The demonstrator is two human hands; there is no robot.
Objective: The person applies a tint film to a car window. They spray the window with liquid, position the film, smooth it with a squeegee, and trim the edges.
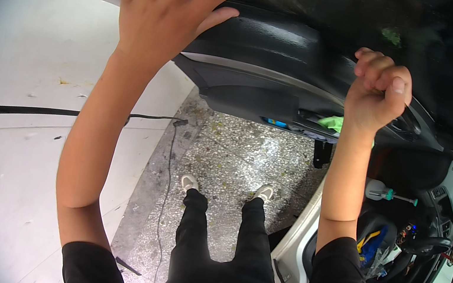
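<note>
A dark, glossy car surface stretches across the top of the view. My left hand lies over it at upper left, open, with its fingers spread; its fingertips run past the picture's edge. Further right, my right hand is raised in front of the same dark surface. Its fingers are curled in and the thumb is pressed to them. Whatever it may hold is hidden inside the fingers, and whether it touches the surface is unclear.
Below the dark surface is an open car door with a green cloth in its pocket. A spray bottle lies inside the car at right, near a steering wheel. A thin cable crosses the speckled floor. A white panel fills the left.
</note>
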